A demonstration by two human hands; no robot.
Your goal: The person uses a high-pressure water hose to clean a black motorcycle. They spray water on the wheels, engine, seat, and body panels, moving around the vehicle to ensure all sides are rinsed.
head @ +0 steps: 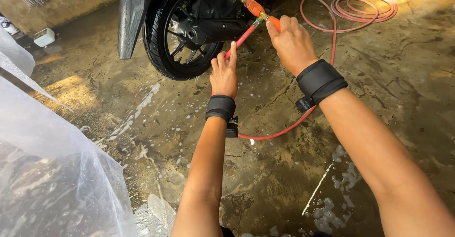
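Both hands grip: our right hand [293,42] clasps the orange spray nozzle [256,8], our left hand [223,73] the red hose [284,132] behind it. We judge the rinsing of the rear wheel [182,31] underway; next, steady aim across it.

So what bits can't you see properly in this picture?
Head view only:
- Black motorbike: the top edge cuts off everything above its rear wheel.
- Orange spray nozzle: its grip is hidden under the right hand.
- Red hose: the left hand covers part of it; the coil runs off the top edge.
- Small white box: too small to identify.
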